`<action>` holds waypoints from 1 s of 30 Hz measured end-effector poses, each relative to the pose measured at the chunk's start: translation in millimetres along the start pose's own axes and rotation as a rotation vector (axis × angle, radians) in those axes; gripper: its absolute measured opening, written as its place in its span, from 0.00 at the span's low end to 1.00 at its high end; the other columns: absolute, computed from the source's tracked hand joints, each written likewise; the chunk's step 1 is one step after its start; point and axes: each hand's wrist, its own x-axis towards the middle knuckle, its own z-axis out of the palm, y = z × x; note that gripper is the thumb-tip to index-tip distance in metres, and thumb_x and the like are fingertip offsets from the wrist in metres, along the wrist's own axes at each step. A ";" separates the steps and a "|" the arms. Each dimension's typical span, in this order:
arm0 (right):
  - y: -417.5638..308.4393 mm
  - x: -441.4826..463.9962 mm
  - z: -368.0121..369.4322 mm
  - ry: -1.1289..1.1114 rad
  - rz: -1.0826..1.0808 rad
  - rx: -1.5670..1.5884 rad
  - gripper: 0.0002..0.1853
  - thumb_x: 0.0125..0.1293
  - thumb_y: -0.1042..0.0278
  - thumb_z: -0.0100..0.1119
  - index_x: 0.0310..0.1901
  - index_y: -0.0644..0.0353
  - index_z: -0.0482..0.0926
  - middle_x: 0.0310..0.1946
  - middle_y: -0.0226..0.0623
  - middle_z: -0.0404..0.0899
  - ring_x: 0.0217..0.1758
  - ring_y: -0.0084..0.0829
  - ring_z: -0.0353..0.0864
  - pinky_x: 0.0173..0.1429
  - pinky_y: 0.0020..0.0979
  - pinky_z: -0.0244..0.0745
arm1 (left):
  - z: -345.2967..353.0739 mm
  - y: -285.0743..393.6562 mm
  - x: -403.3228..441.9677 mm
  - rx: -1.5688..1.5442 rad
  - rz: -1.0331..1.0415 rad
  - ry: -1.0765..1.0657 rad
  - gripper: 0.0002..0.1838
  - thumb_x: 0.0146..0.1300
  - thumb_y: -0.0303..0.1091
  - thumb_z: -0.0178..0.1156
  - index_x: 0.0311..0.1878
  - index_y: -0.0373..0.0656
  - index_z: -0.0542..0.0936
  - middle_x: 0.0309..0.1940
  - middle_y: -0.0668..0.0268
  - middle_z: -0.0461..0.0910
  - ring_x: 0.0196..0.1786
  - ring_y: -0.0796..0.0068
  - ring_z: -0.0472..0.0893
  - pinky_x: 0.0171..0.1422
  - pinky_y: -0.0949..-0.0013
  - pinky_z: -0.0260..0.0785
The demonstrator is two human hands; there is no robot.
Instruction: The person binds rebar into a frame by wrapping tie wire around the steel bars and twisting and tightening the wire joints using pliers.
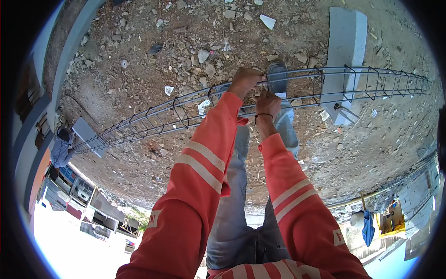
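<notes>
A long rebar cage (186,109) of parallel steel bars with square stirrups crosses the view from left to right, above my shoes. My left hand (246,80) is at its far bar, fingers closed; what they grip is too small to make out. Close beside it, my right hand (268,103), with a dark band at the wrist, is also closed, at the bars nearer me; what it pinches is hidden. A pincer-like tool (344,111) with open handles lies on the grey board under the cage at the right.
The cage rests over a grey board (343,42) at the right and a smaller one (88,135) at the left. A person (62,148) crouches at the cage's left end. Rubble, stones and tile pieces (267,21) cover the ground. A blue folded umbrella (367,228) is at the lower right.
</notes>
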 end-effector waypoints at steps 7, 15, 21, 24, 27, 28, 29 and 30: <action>3.6 8.7 24.9 0.024 0.255 0.418 0.17 0.66 0.57 0.56 0.35 0.60 0.88 0.25 0.35 0.85 0.25 0.32 0.82 0.33 0.34 0.74 | 6.5 -15.5 1.7 -0.067 0.044 0.084 0.13 0.54 0.36 0.72 0.43 0.43 0.89 0.32 0.61 0.87 0.34 0.72 0.85 0.41 0.66 0.78; -3.6 2.4 32.3 0.010 0.610 1.296 0.11 0.67 0.64 0.59 0.37 0.63 0.86 0.26 0.32 0.83 0.22 0.25 0.77 0.24 0.27 0.68 | 14.2 19.2 -13.8 0.159 -0.014 0.169 0.16 0.51 0.37 0.76 0.41 0.38 0.88 0.31 0.60 0.87 0.32 0.74 0.85 0.35 0.71 0.78; 11.3 4.6 9.0 -0.102 0.389 0.992 0.14 0.67 0.61 0.59 0.35 0.64 0.87 0.26 0.38 0.85 0.24 0.31 0.82 0.27 0.33 0.73 | 20.3 14.0 -10.5 0.170 -0.072 0.256 0.17 0.47 0.41 0.78 0.37 0.41 0.89 0.30 0.62 0.88 0.33 0.73 0.86 0.42 0.69 0.78; 15.5 16.9 -29.7 -0.129 -0.057 0.171 0.15 0.60 0.57 0.60 0.34 0.60 0.87 0.35 0.55 0.85 0.41 0.56 0.85 0.47 0.49 0.78 | 23.2 13.6 -12.4 0.274 0.013 0.314 0.16 0.46 0.41 0.78 0.36 0.43 0.90 0.31 0.63 0.88 0.34 0.70 0.87 0.45 0.67 0.79; -15.0 31.0 -76.7 -0.184 -0.292 -0.241 0.14 0.61 0.56 0.60 0.36 0.57 0.88 0.35 0.55 0.85 0.42 0.57 0.84 0.48 0.51 0.78 | 21.5 14.8 -18.3 0.296 0.052 0.335 0.14 0.47 0.42 0.77 0.35 0.46 0.90 0.31 0.64 0.88 0.35 0.66 0.87 0.46 0.66 0.79; -29.9 36.4 -88.1 -0.185 -0.297 -0.246 0.14 0.61 0.56 0.60 0.36 0.57 0.88 0.35 0.55 0.85 0.42 0.57 0.84 0.48 0.51 0.78 | 21.5 15.0 -19.5 0.261 0.048 0.324 0.13 0.47 0.42 0.77 0.35 0.47 0.90 0.31 0.64 0.88 0.35 0.65 0.87 0.47 0.65 0.79; -46.6 45.3 -96.2 -0.187 -0.375 -0.424 0.13 0.61 0.56 0.61 0.37 0.55 0.88 0.36 0.53 0.85 0.43 0.56 0.85 0.48 0.51 0.79 | 20.9 13.2 -18.6 0.253 0.048 0.328 0.13 0.47 0.42 0.77 0.35 0.47 0.90 0.31 0.64 0.88 0.35 0.65 0.87 0.47 0.65 0.79; -56.0 55.9 -98.8 -0.188 -0.453 -0.605 0.12 0.61 0.56 0.61 0.37 0.53 0.88 0.37 0.51 0.86 0.43 0.55 0.85 0.48 0.51 0.79 | 20.4 9.0 -17.2 0.272 0.116 0.313 0.13 0.48 0.43 0.77 0.35 0.48 0.90 0.31 0.65 0.88 0.35 0.65 0.87 0.47 0.65 0.79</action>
